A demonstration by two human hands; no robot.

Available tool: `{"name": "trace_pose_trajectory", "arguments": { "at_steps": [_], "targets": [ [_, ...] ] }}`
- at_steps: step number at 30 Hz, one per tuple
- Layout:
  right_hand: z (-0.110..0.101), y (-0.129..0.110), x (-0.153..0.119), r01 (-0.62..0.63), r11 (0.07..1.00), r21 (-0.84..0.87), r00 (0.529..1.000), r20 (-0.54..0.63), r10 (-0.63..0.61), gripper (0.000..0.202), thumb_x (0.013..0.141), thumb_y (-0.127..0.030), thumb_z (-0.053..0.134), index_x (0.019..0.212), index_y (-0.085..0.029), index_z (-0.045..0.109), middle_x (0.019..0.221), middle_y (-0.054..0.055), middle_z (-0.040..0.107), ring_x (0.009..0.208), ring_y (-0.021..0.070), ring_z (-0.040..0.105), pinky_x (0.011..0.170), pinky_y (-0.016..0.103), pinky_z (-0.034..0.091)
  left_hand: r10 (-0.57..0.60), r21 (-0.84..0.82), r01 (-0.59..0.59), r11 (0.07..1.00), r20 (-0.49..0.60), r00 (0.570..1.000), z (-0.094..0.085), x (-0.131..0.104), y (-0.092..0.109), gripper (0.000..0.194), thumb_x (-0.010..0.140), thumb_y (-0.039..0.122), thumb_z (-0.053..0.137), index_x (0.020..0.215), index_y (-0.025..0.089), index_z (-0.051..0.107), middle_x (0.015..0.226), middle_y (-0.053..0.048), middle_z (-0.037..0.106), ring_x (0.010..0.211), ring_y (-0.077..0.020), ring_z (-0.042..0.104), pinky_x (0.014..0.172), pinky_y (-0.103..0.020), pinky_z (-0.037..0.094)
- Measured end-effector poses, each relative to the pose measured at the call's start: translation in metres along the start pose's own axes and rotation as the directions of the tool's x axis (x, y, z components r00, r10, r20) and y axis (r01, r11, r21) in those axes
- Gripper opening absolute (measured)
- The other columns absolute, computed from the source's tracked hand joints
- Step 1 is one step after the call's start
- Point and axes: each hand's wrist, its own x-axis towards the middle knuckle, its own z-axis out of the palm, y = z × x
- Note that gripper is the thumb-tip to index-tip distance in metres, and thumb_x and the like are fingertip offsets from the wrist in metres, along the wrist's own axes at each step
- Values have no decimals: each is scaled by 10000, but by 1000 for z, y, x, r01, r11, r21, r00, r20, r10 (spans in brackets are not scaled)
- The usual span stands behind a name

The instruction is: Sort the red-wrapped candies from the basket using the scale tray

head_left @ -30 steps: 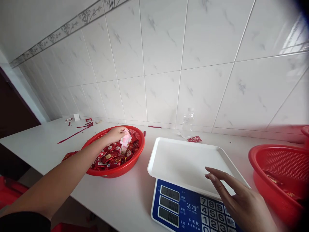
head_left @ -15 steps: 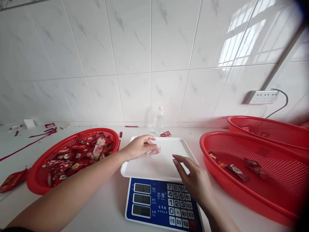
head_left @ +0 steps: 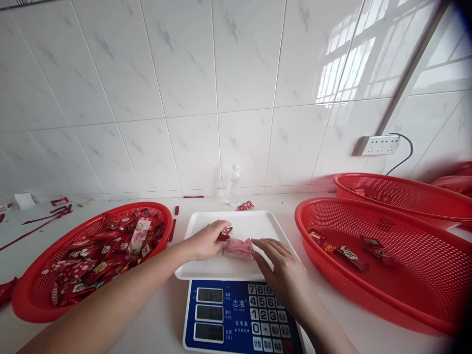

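On the white tray (head_left: 201,269) of a blue weighing scale (head_left: 243,312) lies a pink wrapped packet (head_left: 238,248). My left hand (head_left: 206,241) pinches a small dark red packet (head_left: 225,233) over the tray, close to the pink packet's left end. At the pink packet's other end is my right hand (head_left: 280,260), its thumb and fingers apart and the fingertips at the wrapper's edge. Whether those fingertips press on it is hard to tell.
Left of the scale, a red basket (head_left: 18,305) holds many red packets. Two red baskets stand at right, the nearer (head_left: 332,290) with several packets inside. Behind the tray are a clear bottle (head_left: 235,186) and a dotted red packet (head_left: 245,205). A power strip (head_left: 379,145) is on the wall.
The pink packet, blurred at my left fingertips before, now lies on the tray between my hands. A dark red packet shows in my left hand. My right hand has come to the pink packet.
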Motion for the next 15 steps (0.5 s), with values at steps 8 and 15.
{"name": "trace_pose_trajectory", "arguments": {
  "at_steps": [8,15],
  "targets": [
    [7,1,-6,102,995,-16,984,148,-99,213,953,-249,488,978,-223,697,1017,70,757,1103,298,657,927,532,520,-61,180,25,983,199,978,0,-6,3,701,901,633,443,1503,298,309,1618,-81,132,1490,-322,21,1150,-635,7],
    [9,6,-6,125,991,-41,985,126,-119,284,975,-279,434,1022,-205,704,1008,86,761,1047,291,684,890,532,543,-71,57,75,996,-69,995,-24,-17,-12,578,986,469,363,1522,286,249,1614,-28,208,1488,-219,164,1197,-409,193]
  ]
}}
